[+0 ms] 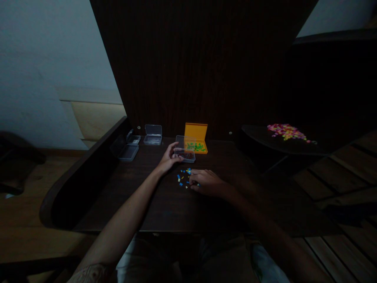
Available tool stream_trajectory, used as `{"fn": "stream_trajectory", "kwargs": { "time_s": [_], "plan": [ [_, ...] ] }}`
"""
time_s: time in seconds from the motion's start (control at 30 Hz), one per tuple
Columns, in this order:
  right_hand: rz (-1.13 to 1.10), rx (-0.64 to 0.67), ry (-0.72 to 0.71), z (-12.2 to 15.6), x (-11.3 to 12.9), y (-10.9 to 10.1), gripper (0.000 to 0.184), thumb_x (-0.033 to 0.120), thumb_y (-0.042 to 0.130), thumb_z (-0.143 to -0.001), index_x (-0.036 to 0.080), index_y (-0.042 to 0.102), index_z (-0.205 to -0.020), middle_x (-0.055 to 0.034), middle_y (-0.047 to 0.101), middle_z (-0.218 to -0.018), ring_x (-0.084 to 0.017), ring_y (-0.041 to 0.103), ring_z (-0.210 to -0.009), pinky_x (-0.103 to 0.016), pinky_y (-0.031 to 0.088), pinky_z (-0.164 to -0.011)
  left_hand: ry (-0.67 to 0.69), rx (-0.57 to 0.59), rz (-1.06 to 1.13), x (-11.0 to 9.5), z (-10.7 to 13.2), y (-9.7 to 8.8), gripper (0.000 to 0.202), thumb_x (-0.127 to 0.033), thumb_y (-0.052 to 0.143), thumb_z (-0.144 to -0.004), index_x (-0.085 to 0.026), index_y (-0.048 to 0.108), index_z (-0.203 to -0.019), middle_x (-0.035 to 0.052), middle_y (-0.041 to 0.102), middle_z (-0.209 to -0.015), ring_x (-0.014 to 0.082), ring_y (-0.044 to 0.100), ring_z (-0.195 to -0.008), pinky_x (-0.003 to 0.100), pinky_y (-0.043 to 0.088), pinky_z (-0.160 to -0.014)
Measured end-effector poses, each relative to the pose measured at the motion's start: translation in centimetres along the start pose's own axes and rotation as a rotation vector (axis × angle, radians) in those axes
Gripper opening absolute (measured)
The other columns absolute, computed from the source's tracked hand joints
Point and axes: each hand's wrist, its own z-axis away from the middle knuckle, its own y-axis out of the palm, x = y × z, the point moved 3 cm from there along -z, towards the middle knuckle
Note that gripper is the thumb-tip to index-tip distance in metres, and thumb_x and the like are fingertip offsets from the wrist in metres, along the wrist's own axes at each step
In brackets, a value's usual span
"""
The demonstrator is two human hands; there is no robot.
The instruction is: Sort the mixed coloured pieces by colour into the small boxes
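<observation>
A small pile of blue and yellow bits (pixel 183 177) lies in the middle of the dark wooden table (pixel 153 204). My right hand (pixel 206 182) rests on the pile's right side, fingers curled down onto the bits; what they pinch is hidden. My left hand (pixel 170 156) reaches forward and its fingers touch the near edge of a clear plastic box (pixel 185 155) with its lid up and dark pieces inside. Just behind it stands an open orange box (pixel 196 138) holding green bits.
Three more clear boxes (pixel 152 135) (pixel 129 152) (pixel 134 138) stand open at the table's back left. A raised dark rim (pixel 85 165) borders the left side. On a dark shelf at right lies a heap of pink and yellow bits (pixel 285 131). Wooden floor surrounds the table.
</observation>
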Motion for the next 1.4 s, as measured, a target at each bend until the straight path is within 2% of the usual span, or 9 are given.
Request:
{"fn": "stream_trajectory", "kwargs": {
  "time_s": [0.27,0.37,0.47,0.57,0.63,0.87,1.03,1.27,1.4],
  "plan": [
    [-0.037,-0.060,-0.030,-0.4,-0.2,0.2,0.009,0.022,0.062,-0.085,0.021,0.069,-0.090,-0.0031,0.066,-0.100,-0.017,0.060,-0.086,-0.026,0.037,-0.066,-0.018,-0.021,-0.004,-0.3,0.2,0.0,0.079,-0.014,0.079,-0.060,-0.025,0.045,-0.131,0.0039,0.058,-0.113,0.0095,0.063,-0.073,0.029,0.054,-0.075],
    [-0.082,-0.128,-0.073,-0.8,-1.1,-1.5,0.007,0.019,0.065,-0.081,0.019,0.070,-0.086,-0.0021,0.067,-0.090,-0.015,0.058,-0.078,-0.024,0.035,-0.064,-0.019,-0.006,0.011,-0.3,0.2,0.1,0.081,-0.013,0.080,-0.060,-0.024,0.045,-0.131,0.0046,0.059,-0.116,0.0097,0.063,-0.075,0.030,0.053,-0.079],
    [-0.173,-0.235,-0.103,-1.4,-2.7,-4.1,0.008,0.018,0.066,-0.081,0.015,0.072,-0.085,-0.0008,0.064,-0.074,-0.012,0.053,-0.065,-0.022,0.034,-0.061,-0.015,0.005,0.014,-0.1,0.2,0.0,0.081,-0.013,0.081,-0.060,-0.023,0.045,-0.132,0.0050,0.060,-0.117,0.0110,0.063,-0.082,0.030,0.052,-0.084],
    [-0.266,-0.335,-0.063,-2.5,-4.5,-6.4,0.011,0.019,0.064,-0.083,0.014,0.074,-0.086,0.0012,0.060,-0.065,-0.010,0.048,-0.057,-0.022,0.031,-0.057,-0.008,0.027,0.012,0.1,0.1,-0.1,0.082,-0.013,0.081,-0.060,-0.023,0.045,-0.132,0.0051,0.060,-0.117,0.0129,0.063,-0.087,0.029,0.050,-0.085],
    [-0.263,-0.373,-0.029,-3.6,-5.3,-7.1,0.013,0.020,0.065,-0.082,0.013,0.075,-0.087,0.0014,0.059,-0.064,-0.009,0.047,-0.056,-0.022,0.030,-0.057,-0.003,0.042,0.015,0.1,0.1,-0.1,0.082,-0.013,0.081,-0.060,-0.023,0.044,-0.133,0.0055,0.060,-0.117,0.0131,0.063,-0.086,0.029,0.050,-0.084],
    [-0.122,-0.282,-0.043,-7.6,-4.6,-5.6,0.014,0.016,0.066,-0.080,0.016,0.077,-0.089,0.0001,0.061,-0.064,-0.011,0.049,-0.058,-0.023,0.031,-0.058,0.000,0.080,0.017,-0.2,0.3,0.1,0.080,-0.012,0.081,-0.062,-0.024,0.045,-0.133,0.0052,0.060,-0.117,0.0131,0.063,-0.086,0.029,0.050,-0.084],
    [-0.039,-0.254,-0.044,-8.6,-4.0,-5.3,0.019,0.016,0.066,-0.079,0.019,0.079,-0.092,-0.0023,0.065,-0.068,-0.013,0.052,-0.060,-0.024,0.031,-0.057,0.030,0.083,0.001,-0.3,0.3,0.1,0.079,-0.011,0.081,-0.061,-0.023,0.047,-0.131,0.0046,0.062,-0.114,0.0158,0.062,-0.094,0.029,0.050,-0.087],
    [-0.128,-0.330,-0.100,-5.9,-4.3,-5.6,0.016,0.015,0.063,-0.084,0.017,0.077,-0.092,-0.0015,0.065,-0.069,-0.012,0.052,-0.061,-0.023,0.033,-0.059,0.018,0.093,0.021,-0.3,0.3,0.2,0.078,-0.012,0.081,-0.061,-0.023,0.047,-0.131,0.0048,0.062,-0.114,0.0167,0.063,-0.096,0.031,0.051,-0.088],
    [-0.216,-0.227,-0.186,-3.3,-3.0,-4.2,0.014,0.017,0.064,-0.084,0.016,0.076,-0.092,-0.0003,0.064,-0.069,-0.011,0.052,-0.059,-0.022,0.033,-0.058,0.012,0.070,-0.005,-0.4,0.3,0.2,0.077,-0.013,0.081,-0.060,-0.023,0.048,-0.129,0.0045,0.060,-0.115,0.0156,0.062,-0.092,0.032,0.051,-0.087]
  ]
}}
